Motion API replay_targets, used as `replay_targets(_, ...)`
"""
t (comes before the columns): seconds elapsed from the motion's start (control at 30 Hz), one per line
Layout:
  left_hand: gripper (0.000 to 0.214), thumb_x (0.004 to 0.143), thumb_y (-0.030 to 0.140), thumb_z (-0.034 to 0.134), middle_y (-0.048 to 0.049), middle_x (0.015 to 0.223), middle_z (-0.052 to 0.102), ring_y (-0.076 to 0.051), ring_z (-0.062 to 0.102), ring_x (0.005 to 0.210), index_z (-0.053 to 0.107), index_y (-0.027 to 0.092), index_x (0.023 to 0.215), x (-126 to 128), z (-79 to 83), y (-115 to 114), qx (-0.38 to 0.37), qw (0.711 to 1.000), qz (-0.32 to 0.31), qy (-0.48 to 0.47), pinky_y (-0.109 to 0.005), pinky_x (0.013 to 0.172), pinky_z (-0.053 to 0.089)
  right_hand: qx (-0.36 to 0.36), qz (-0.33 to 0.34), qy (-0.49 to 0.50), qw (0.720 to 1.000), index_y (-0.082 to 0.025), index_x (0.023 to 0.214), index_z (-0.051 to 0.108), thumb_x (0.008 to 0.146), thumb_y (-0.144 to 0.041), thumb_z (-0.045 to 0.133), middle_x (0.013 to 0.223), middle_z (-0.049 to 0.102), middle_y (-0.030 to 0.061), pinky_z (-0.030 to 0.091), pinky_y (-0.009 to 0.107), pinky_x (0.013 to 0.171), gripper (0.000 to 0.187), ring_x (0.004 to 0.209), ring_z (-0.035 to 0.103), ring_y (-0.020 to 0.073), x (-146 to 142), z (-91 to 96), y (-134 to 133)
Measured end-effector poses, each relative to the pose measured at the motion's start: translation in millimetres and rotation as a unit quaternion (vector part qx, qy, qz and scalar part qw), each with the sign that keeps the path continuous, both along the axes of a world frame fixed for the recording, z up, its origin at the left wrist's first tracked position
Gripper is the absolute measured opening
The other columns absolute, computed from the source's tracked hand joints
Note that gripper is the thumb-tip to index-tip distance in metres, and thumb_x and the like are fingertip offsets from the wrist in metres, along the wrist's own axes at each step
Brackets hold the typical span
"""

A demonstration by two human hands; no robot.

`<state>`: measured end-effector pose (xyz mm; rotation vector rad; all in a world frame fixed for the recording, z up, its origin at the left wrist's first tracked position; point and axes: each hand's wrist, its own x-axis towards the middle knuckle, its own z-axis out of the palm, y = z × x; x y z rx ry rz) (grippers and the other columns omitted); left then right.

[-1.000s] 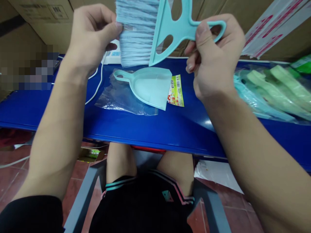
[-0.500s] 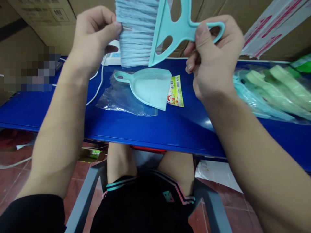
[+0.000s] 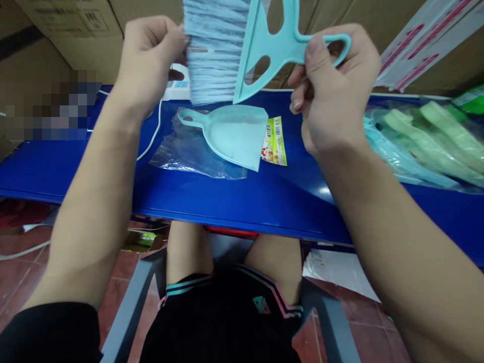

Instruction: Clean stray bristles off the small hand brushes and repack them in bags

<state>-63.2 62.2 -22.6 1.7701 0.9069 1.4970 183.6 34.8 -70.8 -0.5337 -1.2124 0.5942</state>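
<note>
Pinching the loop handle (image 3: pixel 333 37) of the turquoise hand broom (image 3: pixel 270 45), my right hand (image 3: pixel 340 96) holds it up above the blue table (image 3: pixel 227 201), thumb laid flat over the plastic. The bristles (image 3: pixel 215 60) point to my left, where the fingers of my left hand (image 3: pixel 149 65) draw together, narrow, at their tips; whether they clasp any strands, I cannot tell. I judge the broom light enough for one hand, its handle and cut-out plate stiff, the smooth plastic perhaps a little slippery if my palm is damp. The bristles look soft and give easily; a thin gap runs through them, so a hard tug there could bend strands or work some loose. The loop seems the surest hold, the solid plate beside the bristles a good second. Below, the matching dustpan (image 3: pixel 234 133) lies partly over a clear plastic bag (image 3: pixel 189 156), a label card (image 3: pixel 278 141) at its wide lip. Its thin-looking wall likely flexes; I would take it by its ringed handle.
</note>
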Motion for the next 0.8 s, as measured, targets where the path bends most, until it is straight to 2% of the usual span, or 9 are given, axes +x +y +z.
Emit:
replay_targets(0.1, 0.028, 0.098, 0.025, 0.073, 0.0017, 0.069, 0.057, -0.008, 0.053, 0.059, 0.057, 0.020, 0.076, 0.0, 1.1, -3.8, -0.004, 1.000, -0.016, -0.008, -0.019, 0.052, 0.040, 0.013, -0.002, 0.013, 1.000, -0.025, 0.092, 0.049, 0.082, -0.063, 0.087, 0.064, 0.052, -0.0087, 0.017, 0.024, 0.034, 0.054, 0.040, 0.033, 0.0059, -1.0, -2.5, 3.2)
replay_targets(0.23, 0.034, 0.095, 0.037, 0.077, -0.0002, 0.069, 0.049, -0.010, 0.049, 0.059, 0.060, 0.018, 0.072, -0.8, 1.4, -5.9, -0.012, 0.997, -0.070, -0.011, -0.023, 0.051, 0.040, -0.014, -0.026, 0.006, 1.000, -0.025, 0.090, 0.048, 0.099, -0.037, 0.075, 0.063, 0.049, -0.0092, 0.019, 0.023, 0.035, 0.031, 0.039, 0.033, 0.0055, -1.2, -0.5, 1.6)
replay_targets(0.33, 0.034, 0.096, 0.028, 0.074, -0.0004, 0.068, 0.048, -0.010, 0.049, 0.059, 0.059, 0.019, 0.067, -0.8, 1.5, -5.5, -0.010, 0.996, -0.082, -0.023, -0.023, 0.053, 0.043, -0.019, -0.029, 0.011, 0.999, -0.025, 0.088, 0.049, 0.102, -0.029, 0.069, 0.062, 0.047, -0.0092, 0.019, 0.022, 0.034, 0.025, 0.039, 0.034, 0.0055, -1.0, 0.4, 1.2)
replay_targets(0.47, 0.028, 0.103, 0.015, 0.057, -0.0017, 0.072, 0.054, -0.011, 0.056, 0.063, 0.061, 0.016, 0.076, 0.2, 3.7, -6.0, -0.023, 0.993, -0.093, -0.067, -0.024, 0.055, 0.042, 0.000, 0.000, 0.021, 1.000, -0.025, 0.089, 0.048, 0.092, -0.040, 0.082, 0.064, 0.048, -0.0094, 0.019, 0.023, 0.033, 0.037, 0.038, 0.035, 0.0051, 0.4, -2.9, 4.4)
replay_targets(0.53, 0.034, 0.110, 0.023, 0.047, -0.0053, 0.079, 0.057, -0.011, 0.058, 0.068, 0.062, 0.014, 0.081, 0.2, 5.6, -7.6, -0.044, 0.992, -0.095, -0.068, -0.024, 0.059, 0.041, 0.013, 0.012, 0.029, 0.999, -0.025, 0.090, 0.048, 0.090, -0.043, 0.084, 0.064, 0.049, -0.0095, 0.018, 0.024, 0.033, 0.040, 0.038, 0.035, 0.0050, 0.8, -4.6, 5.6)
replay_targets(0.6, 0.043, 0.112, 0.035, 0.044, -0.0088, 0.087, 0.060, -0.012, 0.058, 0.072, 0.066, 0.011, 0.085, -0.6, 7.4, -9.8, -0.049, 0.993, -0.092, -0.054, -0.024, 0.062, 0.041, 0.008, 0.005, 0.022, 1.000, -0.025, 0.091, 0.048, 0.093, -0.041, 0.079, 0.063, 0.051, -0.0096, 0.018, 0.023, 0.034, 0.034, 0.038, 0.035, 0.0052, 0.8, -5.3, 5.7)
replay_targets(0.67, 0.046, 0.106, 0.052, 0.058, -0.0105, 0.094, 0.064, -0.014, 0.059, 0.078, 0.073, 0.011, 0.091, -2.2, 8.2, -12.2, -0.047, 0.994, -0.100, -0.023, -0.025, 0.064, 0.041, -0.005, -0.006, 0.008, 1.000, -0.025, 0.092, 0.048, 0.095, -0.040, 0.075, 0.062, 0.052, -0.0099, 0.019, 0.023, 0.035, 0.031, 0.038, 0.035, 0.0058, 0.2, -5.0, 5.3)
replay_targets(0.73, 0.054, 0.091, 0.067, 0.075, -0.0111, 0.102, 0.066, -0.018, 0.063, 0.089, 0.076, 0.013, 0.094, -3.8, 7.9, -14.1, -0.049, 0.992, -0.119, 0.007, -0.027, 0.067, 0.046, -0.014, -0.009, 0.001, 1.000, -0.026, 0.092, 0.047, 0.094, -0.045, 0.077, 0.061, 0.053, -0.0100, 0.018, 0.024, 0.035, 0.035, 0.038, 0.035, 0.0064, -0.4, -4.2, 4.9)
replay_targets(0.8, 0.055, 0.084, 0.071, 0.080, -0.0101, 0.107, 0.067, -0.023, 0.067, 0.099, 0.076, 0.016, 0.094, -4.4, 6.5, -15.0, -0.063, 0.989, -0.135, 0.017, -0.030, 0.074, 0.053, -0.025, -0.012, -0.009, 1.000, -0.026, 0.089, 0.047, 0.090, -0.051, 0.082, 0.060, 0.053, -0.0096, 0.018, 0.024, 0.035, 0.042, 0.038, 0.033, 0.0064, -1.0, -3.3, 4.4)
